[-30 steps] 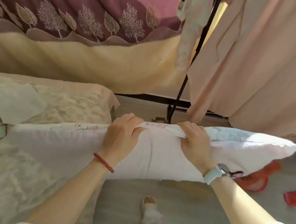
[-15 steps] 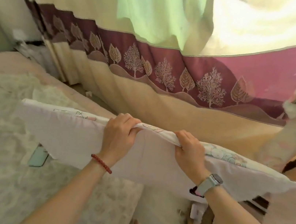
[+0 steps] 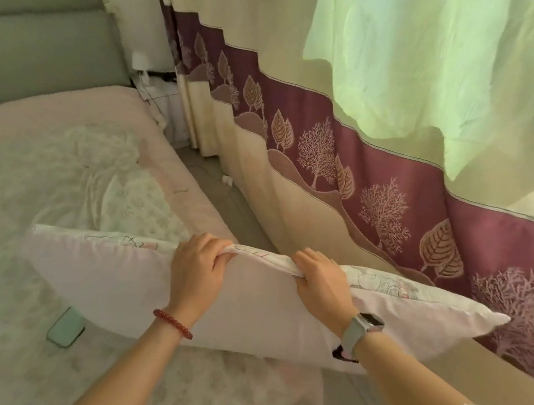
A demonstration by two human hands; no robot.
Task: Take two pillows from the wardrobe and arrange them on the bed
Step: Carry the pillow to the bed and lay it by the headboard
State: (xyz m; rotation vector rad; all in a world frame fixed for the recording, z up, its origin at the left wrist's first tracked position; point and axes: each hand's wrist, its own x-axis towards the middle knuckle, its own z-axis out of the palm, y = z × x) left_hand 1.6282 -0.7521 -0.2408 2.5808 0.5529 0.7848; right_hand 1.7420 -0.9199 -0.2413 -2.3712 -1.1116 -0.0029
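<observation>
A pale pink pillow (image 3: 260, 309) is held level above the near edge of the bed (image 3: 16, 199), its top seam gripped by the left hand (image 3: 198, 270) and the right hand (image 3: 324, 285), fingers curled over it. A phone (image 3: 66, 328) lies beneath. Beyond, a patterned curtain (image 3: 384, 171) is hung.

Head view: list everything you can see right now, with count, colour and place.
pillow: one, pale pink, held over the bed edge
bed: one, pink sheet, left
headboard: one, grey-green, top left
phone: one, mint green, on the bed, under the pillow's left end
curtain: one, cream with maroon tree band, right
sheer cloth: one, light green, top right
left hand: grips the pillow's top edge, red bracelet
right hand: grips the same edge, watch on wrist
</observation>
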